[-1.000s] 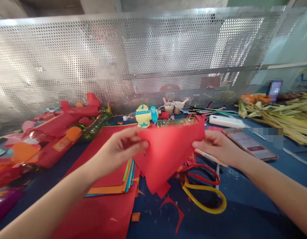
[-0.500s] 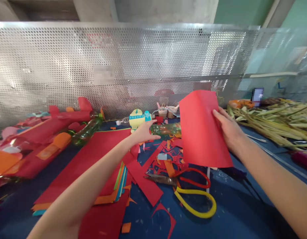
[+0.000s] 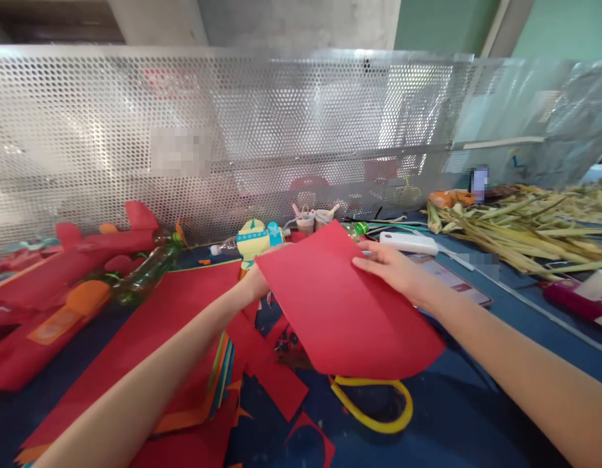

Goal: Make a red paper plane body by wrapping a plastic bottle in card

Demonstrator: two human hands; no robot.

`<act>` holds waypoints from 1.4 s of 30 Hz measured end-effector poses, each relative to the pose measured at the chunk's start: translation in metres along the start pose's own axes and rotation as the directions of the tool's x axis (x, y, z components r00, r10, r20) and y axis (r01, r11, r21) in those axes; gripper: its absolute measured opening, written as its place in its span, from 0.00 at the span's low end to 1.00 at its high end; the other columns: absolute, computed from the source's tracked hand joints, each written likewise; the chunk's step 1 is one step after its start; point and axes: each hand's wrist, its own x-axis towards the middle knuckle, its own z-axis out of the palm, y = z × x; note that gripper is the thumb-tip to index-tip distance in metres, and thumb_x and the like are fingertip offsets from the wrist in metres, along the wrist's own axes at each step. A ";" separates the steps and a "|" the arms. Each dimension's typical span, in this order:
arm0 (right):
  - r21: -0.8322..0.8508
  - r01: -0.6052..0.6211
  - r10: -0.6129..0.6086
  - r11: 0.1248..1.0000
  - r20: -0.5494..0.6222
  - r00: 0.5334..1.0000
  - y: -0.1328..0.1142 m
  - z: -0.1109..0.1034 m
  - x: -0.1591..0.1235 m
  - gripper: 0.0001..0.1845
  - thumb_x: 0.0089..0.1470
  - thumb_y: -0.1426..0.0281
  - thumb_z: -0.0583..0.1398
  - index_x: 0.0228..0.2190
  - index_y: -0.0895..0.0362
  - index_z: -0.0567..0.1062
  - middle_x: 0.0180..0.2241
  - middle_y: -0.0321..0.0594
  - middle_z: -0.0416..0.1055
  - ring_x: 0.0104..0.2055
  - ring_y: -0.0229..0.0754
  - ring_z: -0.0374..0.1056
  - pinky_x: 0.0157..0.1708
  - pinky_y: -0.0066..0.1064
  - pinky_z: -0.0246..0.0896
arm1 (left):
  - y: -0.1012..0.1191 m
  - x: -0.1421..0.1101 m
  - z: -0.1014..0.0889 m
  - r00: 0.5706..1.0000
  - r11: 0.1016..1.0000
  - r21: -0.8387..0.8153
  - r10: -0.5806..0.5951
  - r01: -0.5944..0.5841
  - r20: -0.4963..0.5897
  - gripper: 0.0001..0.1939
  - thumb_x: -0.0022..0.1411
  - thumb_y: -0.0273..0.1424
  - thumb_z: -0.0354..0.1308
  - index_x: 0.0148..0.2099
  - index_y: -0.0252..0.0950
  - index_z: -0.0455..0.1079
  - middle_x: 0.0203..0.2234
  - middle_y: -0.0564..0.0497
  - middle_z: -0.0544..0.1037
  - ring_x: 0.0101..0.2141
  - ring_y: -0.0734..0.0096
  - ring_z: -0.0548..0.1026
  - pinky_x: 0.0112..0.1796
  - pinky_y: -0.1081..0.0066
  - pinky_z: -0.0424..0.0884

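Observation:
A sheet of red paper (image 3: 347,302) is tilted above the blue table. My right hand (image 3: 389,270) grips its upper right edge, fingertips lying on the front face. My left hand (image 3: 258,278) is at the sheet's left corner, with most of its fingers hidden behind the paper, so its grip does not show. Behind the sheet, a clear green plastic bottle (image 3: 350,230) shows only its capped end. Below lie scissors, with the yellow handle (image 3: 403,416) visible and the rest covered by the sheet.
Left of my arm lies a stack of coloured paper (image 3: 184,299). Red-wrapped bottles (image 3: 101,246) lie farther left. Red strips (image 3: 281,387) are scattered in front. To the right are a white power strip (image 3: 408,243), a phone (image 3: 452,279), and dry leaves (image 3: 530,227). A perforated metal screen (image 3: 281,123) stands behind.
My right hand has brought the red sheet left and tilted it flatter, over the scraps and scissors. My left hand, open and apart before, is now partly behind the sheet. The view has shifted right.

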 end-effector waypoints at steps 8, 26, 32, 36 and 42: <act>-0.192 0.204 -0.218 0.960 -0.057 0.974 0.013 0.012 0.007 0.11 0.54 0.60 0.58 0.35 0.54 0.69 0.38 0.42 0.74 0.39 0.45 0.72 0.38 0.36 0.66 | 0.019 -0.037 0.006 0.994 0.926 -0.374 -0.084 0.052 -0.071 0.28 0.54 0.41 0.63 0.57 0.42 0.64 0.51 0.46 0.74 0.46 0.58 0.75 0.45 0.61 0.73; -0.321 0.292 -0.350 0.901 -0.137 0.927 -0.010 0.001 -0.005 0.16 0.50 0.55 0.55 0.23 0.54 0.65 0.23 0.36 0.66 0.27 0.42 0.64 0.26 0.32 0.57 | 0.068 -0.050 0.016 0.954 0.603 -0.790 -0.288 0.114 -0.082 0.30 0.45 0.52 0.66 0.45 0.37 0.71 0.41 0.47 0.80 0.46 0.52 0.76 0.43 0.63 0.74; -0.287 0.336 -0.384 0.897 -0.129 0.914 -0.013 -0.001 -0.006 0.17 0.52 0.54 0.56 0.26 0.55 0.67 0.26 0.38 0.69 0.29 0.43 0.66 0.28 0.33 0.60 | 0.071 -0.053 0.014 0.966 0.695 -0.707 -0.250 0.134 -0.063 0.27 0.52 0.37 0.67 0.54 0.43 0.65 0.40 0.51 0.80 0.39 0.64 0.78 0.37 0.72 0.75; -0.274 0.427 -0.491 0.862 -0.244 0.836 -0.013 -0.002 -0.005 0.15 0.50 0.56 0.60 0.28 0.54 0.65 0.28 0.36 0.67 0.30 0.40 0.65 0.31 0.33 0.61 | 0.075 -0.056 0.012 0.987 0.816 -0.578 -0.114 0.029 -0.111 0.24 0.56 0.41 0.62 0.53 0.44 0.65 0.45 0.48 0.77 0.43 0.58 0.77 0.39 0.65 0.76; -0.236 0.538 -0.587 0.809 -0.284 0.758 -0.025 0.003 -0.020 0.14 0.55 0.59 0.59 0.25 0.53 0.64 0.21 0.31 0.61 0.23 0.36 0.59 0.25 0.29 0.57 | 0.094 -0.069 0.000 0.833 0.882 0.217 0.469 -0.419 -0.294 0.21 0.59 0.32 0.60 0.55 0.45 0.63 0.50 0.49 0.72 0.51 0.60 0.71 0.52 0.58 0.69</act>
